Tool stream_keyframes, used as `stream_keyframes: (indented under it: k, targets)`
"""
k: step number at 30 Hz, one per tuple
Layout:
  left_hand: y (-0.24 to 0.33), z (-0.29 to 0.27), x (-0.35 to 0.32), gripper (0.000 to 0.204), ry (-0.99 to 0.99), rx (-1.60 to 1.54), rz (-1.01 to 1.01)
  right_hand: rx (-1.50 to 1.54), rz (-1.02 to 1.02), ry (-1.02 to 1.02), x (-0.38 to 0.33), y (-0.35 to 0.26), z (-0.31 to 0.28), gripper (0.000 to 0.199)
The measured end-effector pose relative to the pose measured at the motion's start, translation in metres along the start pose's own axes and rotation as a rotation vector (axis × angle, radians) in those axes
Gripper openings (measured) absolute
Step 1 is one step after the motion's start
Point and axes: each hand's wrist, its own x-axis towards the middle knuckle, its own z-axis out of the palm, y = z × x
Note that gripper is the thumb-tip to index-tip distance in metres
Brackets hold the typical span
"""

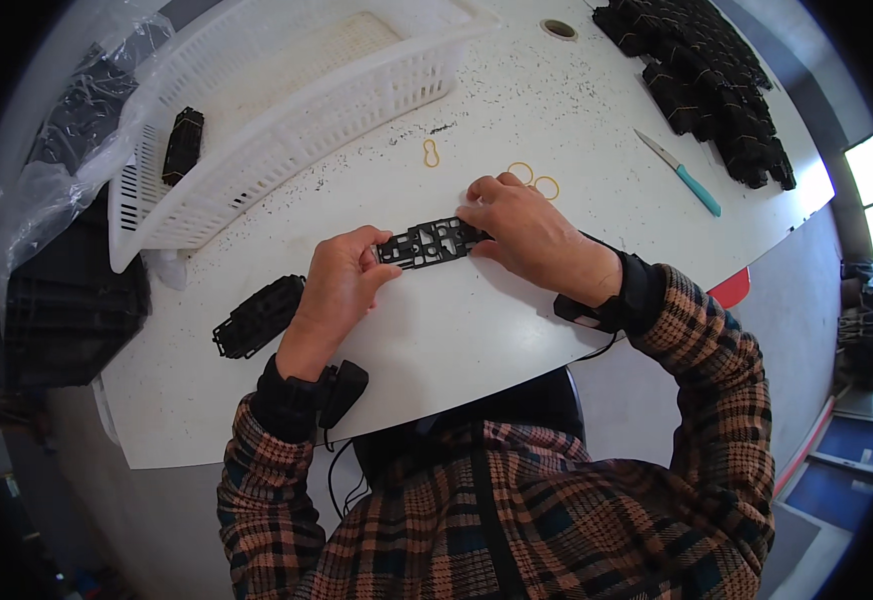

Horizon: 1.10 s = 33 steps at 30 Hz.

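Observation:
A flat black plastic part (pixel 431 244) with many cut-outs is held level just above the white table, between my two hands. My left hand (pixel 338 277) pinches its left end between thumb and fingers. At the other end, my right hand (pixel 532 230) grips it with thumb and forefinger, hiding that tip. Beside my left wrist lies a stack of similar black parts (pixel 259 317). Beyond my right hand, yellow rubber bands (pixel 547 188) rest on the table, and another yellow rubber band (pixel 431 153) lies farther left.
A white plastic basket (pixel 287 150) holding a black bundle (pixel 184 146) stands at the far left. Many banded black bundles (pixel 702 85) are piled far right, near a teal-handled knife (pixel 697 189). A tape roll (pixel 559 30) sits at the back. Dark specks dot the white table (pixel 437 340).

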Motion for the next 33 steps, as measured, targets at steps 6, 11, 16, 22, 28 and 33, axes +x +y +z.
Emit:
stream_keyframes:
  k: [6,11,16,22,28,33]
  targets:
    - [-0.011,0.003,-0.001,0.033,0.065,0.128,0.149,-0.046,-0.086,-0.029,0.006,0.003,-0.002,0.032]
    - [-0.004,-0.001,0.000,0.032,0.026,0.124,0.095,-0.133,-0.110,-0.023,0.010,0.001,-0.003,0.027]
    - [-0.003,-0.001,0.000,0.033,0.026,0.188,0.095,-0.164,-0.082,-0.008,0.011,-0.012,-0.001,0.027]
    - [-0.004,-0.001,0.000,0.034,0.032,0.211,0.120,-0.097,-0.182,0.013,0.016,-0.016,0.003,0.029]
    - [-0.007,-0.004,-0.003,0.043,0.152,0.638,0.407,-0.117,-0.231,0.014,0.020,-0.018,0.002,0.026]
    - [0.004,0.003,-0.006,0.044,0.137,0.689,0.304,-0.150,-0.247,0.017,0.021,-0.020,0.002,0.022]
